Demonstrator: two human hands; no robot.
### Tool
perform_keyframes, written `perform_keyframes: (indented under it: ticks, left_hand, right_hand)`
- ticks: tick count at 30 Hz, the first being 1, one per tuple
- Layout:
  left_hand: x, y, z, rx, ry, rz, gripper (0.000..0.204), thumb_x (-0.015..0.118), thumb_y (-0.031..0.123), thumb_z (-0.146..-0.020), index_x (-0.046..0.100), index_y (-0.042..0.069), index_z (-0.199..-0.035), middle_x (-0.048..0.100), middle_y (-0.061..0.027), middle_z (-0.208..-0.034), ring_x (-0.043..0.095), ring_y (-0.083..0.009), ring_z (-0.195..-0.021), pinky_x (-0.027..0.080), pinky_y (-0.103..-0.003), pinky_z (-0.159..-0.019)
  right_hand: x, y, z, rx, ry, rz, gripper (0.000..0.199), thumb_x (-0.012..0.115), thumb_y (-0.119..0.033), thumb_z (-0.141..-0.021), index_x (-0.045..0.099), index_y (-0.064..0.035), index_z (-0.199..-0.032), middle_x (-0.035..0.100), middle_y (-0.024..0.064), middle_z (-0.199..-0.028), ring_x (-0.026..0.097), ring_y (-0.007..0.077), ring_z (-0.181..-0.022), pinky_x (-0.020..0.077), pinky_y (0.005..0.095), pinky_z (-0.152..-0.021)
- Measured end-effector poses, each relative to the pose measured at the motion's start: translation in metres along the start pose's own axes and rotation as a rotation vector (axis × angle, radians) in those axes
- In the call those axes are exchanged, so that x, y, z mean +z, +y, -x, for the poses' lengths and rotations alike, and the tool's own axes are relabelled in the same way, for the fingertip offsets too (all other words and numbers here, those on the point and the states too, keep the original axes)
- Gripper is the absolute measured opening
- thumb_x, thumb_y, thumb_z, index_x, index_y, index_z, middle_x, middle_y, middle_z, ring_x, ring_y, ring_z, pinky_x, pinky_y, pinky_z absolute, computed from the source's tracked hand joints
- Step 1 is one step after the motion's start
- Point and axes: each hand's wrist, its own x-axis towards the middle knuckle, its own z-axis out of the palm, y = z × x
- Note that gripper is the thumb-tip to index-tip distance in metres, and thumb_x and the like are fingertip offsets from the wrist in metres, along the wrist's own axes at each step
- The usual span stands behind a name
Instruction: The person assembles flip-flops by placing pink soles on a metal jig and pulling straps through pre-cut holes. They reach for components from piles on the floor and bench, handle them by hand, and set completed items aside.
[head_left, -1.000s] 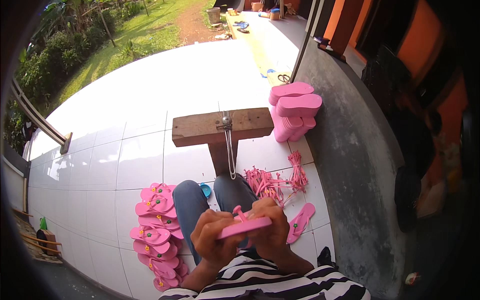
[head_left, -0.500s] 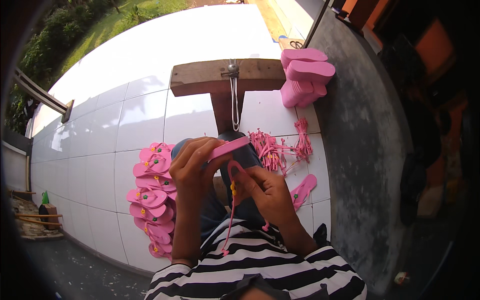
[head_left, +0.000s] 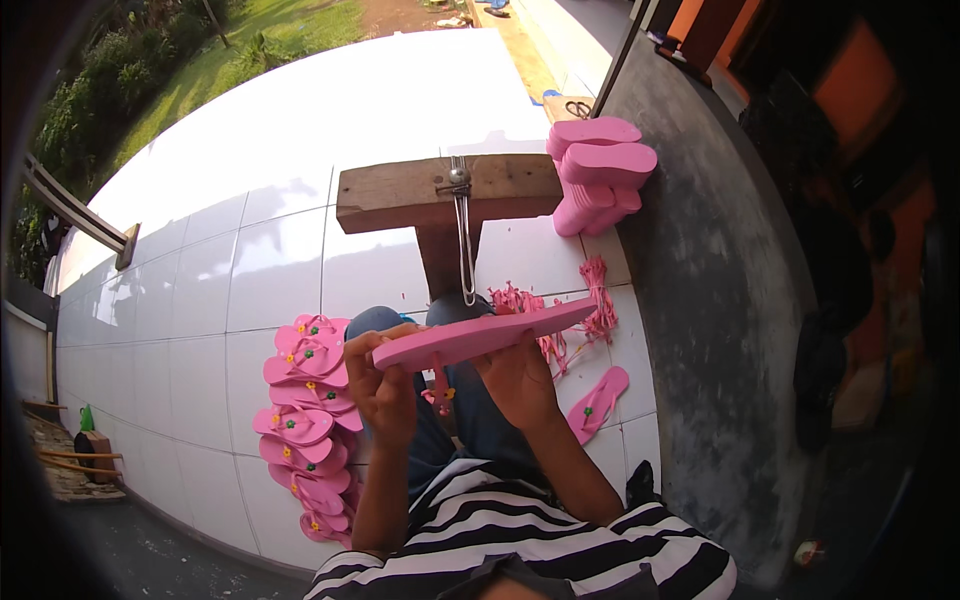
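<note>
Head view: the sole (head_left: 470, 340) is at the centre of the frame, tilted, right end higher. The left hand (head_left: 383, 400) is clamped on its left end. The right hand (head_left: 518, 385) contacts its lower side, right of centre; finger closure cannot be determined. A strap (head_left: 442, 380) hangs beneath the sole. Sandals (head_left: 305, 425) lie at left.

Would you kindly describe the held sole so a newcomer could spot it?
Find the T-shaped wooden stand. Below it in the view, the left hand grips a pink flip-flop sole, the right hand against it. Unlike the flip-flops piled at left and soles stacked at right, it is in midair, a strap below.
</note>
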Motion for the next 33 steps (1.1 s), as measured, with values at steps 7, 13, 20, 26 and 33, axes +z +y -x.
perform_keyframes:
  ticks: [7, 13, 20, 26, 33]
  left_hand:
    - [-0.017, 0.003, -0.016, 0.165, -0.239, -0.712, 0.035, 0.072, 0.001, -0.083, 0.061, 0.003, -0.116, 0.066, -0.0175, -0.111, 0.067, -0.0221, -0.092, 0.054, -0.032, -0.082]
    - [0.021, 0.017, -0.037, 0.456, -0.446, -0.703, 0.025, 0.079, 0.001, -0.075, 0.068, 0.006, -0.097, 0.068, -0.0163, -0.104, 0.071, -0.0212, -0.088, 0.061, -0.030, -0.069]
    - [0.027, 0.012, -0.056, 0.440, -0.388, -0.643, 0.027, 0.078, -0.006, -0.074, 0.067, 0.002, -0.097, 0.064, -0.0145, -0.099, 0.070, -0.0207, -0.083, 0.061, -0.028, -0.066]
    - [0.033, 0.013, -0.063, 0.400, -0.380, -0.620, 0.027, 0.077, -0.005, -0.076, 0.066, 0.001, -0.100, 0.064, -0.0145, -0.098, 0.069, -0.0177, -0.082, 0.060, -0.025, -0.063]
    - [0.066, 0.044, -0.075, -0.242, -0.213, -0.360, 0.018, 0.074, -0.004, -0.083, 0.064, -0.002, -0.097, 0.064, -0.0105, -0.096, 0.069, -0.0137, -0.079, 0.059, -0.022, -0.058]
  right_hand:
    - [0.043, -0.064, -0.019, -0.650, -0.346, 1.181, 0.028, 0.074, -0.003, -0.080, 0.062, -0.0031, -0.105, 0.066, 0.0130, -0.105, 0.063, 0.0262, -0.105, 0.0503, 0.0391, -0.095]
    - [0.058, -0.065, -0.029, -0.825, -0.480, 1.570, 0.035, 0.078, -0.011, -0.075, 0.063, -0.0071, -0.107, 0.067, 0.0083, -0.106, 0.064, 0.0284, -0.102, 0.0499, 0.0398, -0.090]
    - [0.061, -0.063, -0.039, -0.901, -0.440, 1.489, 0.032, 0.076, -0.010, -0.078, 0.059, -0.0073, -0.105, 0.067, 0.0091, -0.105, 0.065, 0.0276, -0.100, 0.0497, 0.0405, -0.089]
    - [0.064, -0.069, -0.044, -0.827, -0.401, 1.441, 0.033, 0.074, -0.013, -0.082, 0.057, -0.0072, -0.110, 0.066, 0.0108, -0.106, 0.065, 0.0281, -0.098, 0.0494, 0.0402, -0.089]
    - [0.086, -0.063, -0.032, -0.728, -0.022, 1.619, 0.052, 0.074, -0.025, -0.088, 0.052, -0.0058, -0.132, 0.046, 0.0153, -0.118, 0.051, 0.0289, -0.107, 0.0462, 0.0401, -0.088]
